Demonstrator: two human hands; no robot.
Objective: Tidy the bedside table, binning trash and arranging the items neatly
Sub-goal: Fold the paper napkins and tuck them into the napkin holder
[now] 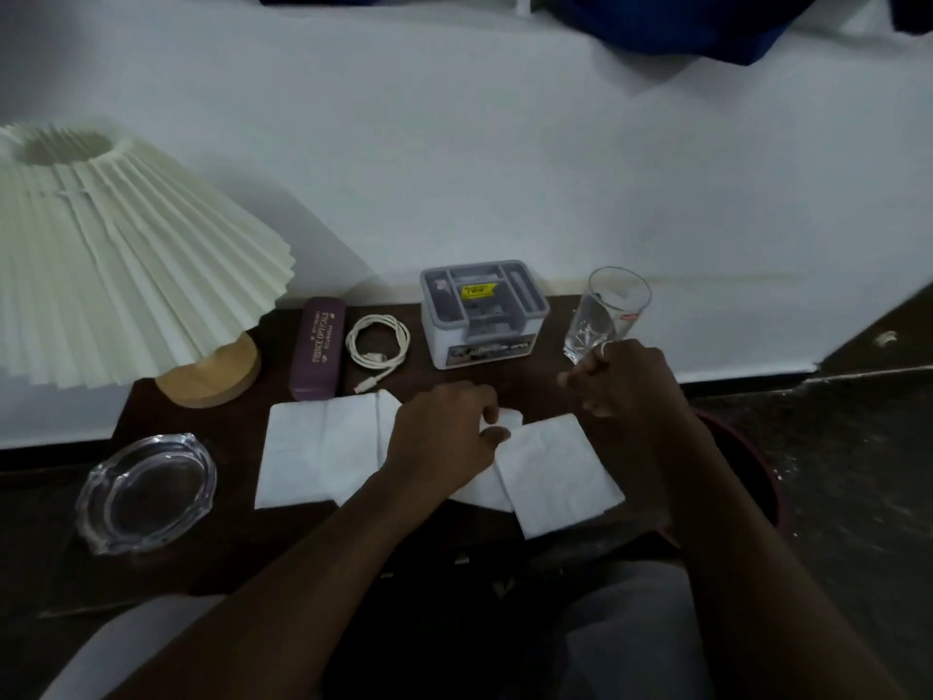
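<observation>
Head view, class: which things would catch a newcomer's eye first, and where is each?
The big pleated lamp fills the left, standing on the table's back-left corner. White tissues lie spread across the table's middle, with the left hand resting on them. The right hand is loosely curled just in front of the glass at the back right.

White bed sheet (505, 169) behind, blue cloth (681, 22) (crumpled) at its far edge

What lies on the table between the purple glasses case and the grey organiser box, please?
A coiled white cable lies between the glasses case and the organiser box, touching neither, in the head view.
</observation>
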